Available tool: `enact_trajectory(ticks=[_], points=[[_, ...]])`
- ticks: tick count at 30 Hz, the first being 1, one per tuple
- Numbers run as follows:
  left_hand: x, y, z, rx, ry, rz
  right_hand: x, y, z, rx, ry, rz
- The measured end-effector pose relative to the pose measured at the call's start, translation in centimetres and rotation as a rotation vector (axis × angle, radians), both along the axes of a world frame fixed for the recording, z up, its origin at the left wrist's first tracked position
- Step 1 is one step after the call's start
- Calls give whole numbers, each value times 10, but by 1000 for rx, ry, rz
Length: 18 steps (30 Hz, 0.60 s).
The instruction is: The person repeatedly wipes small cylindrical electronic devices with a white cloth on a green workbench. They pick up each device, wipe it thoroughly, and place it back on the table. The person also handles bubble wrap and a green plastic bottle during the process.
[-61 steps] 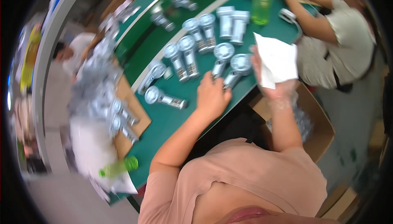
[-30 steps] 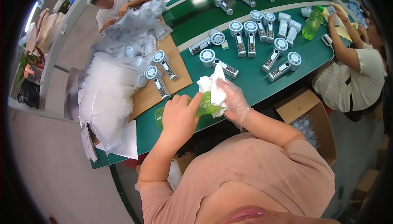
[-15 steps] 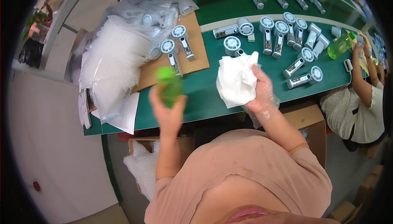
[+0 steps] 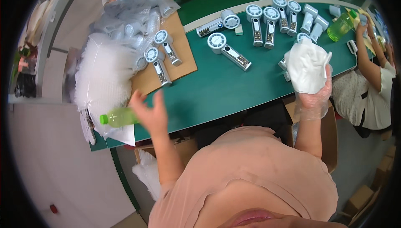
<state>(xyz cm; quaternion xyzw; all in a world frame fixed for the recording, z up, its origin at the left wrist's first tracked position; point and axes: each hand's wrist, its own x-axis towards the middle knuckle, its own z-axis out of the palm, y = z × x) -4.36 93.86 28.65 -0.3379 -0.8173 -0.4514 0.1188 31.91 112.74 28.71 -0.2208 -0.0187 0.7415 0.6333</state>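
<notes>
My left hand [image 4: 151, 112] is empty, its fingers spread, just right of a green-capped bottle of green liquid [image 4: 121, 117]. The bottle is at the table's near left, cap pointing left; I cannot tell if it stands or lies. A white cloth [image 4: 307, 67] is bunched in my right hand [image 4: 314, 98], which wears a clear plastic glove. The cloth partly covers some handheld fans behind it. One silver-grey handheld fan [image 4: 236, 57] lies alone between my hands, its round head toward the far left.
Several fans [image 4: 270, 25] lie on the green table [image 4: 213, 88]. Two fans [image 4: 158, 67] rest on cardboard [image 4: 184, 67] beside stacked white bubble bags [image 4: 102, 73] and bagged items. A second green bottle [image 4: 340, 27] is at right, near a co-worker's arms [image 4: 371, 52].
My left hand has moved left and let go of the green bottle. My right hand has carried the white cloth rightward, uncovering the lone fan. The view has shifted.
</notes>
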Motion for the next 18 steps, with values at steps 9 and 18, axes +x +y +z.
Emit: enact_trajectory(ticks=[9,18], points=[[-35,16,-34,-296,-344,-253,-68,-12,18,440,47,149],[44,-44,-21,-134,-800,-893,-158,-18,1,920,-385,917]])
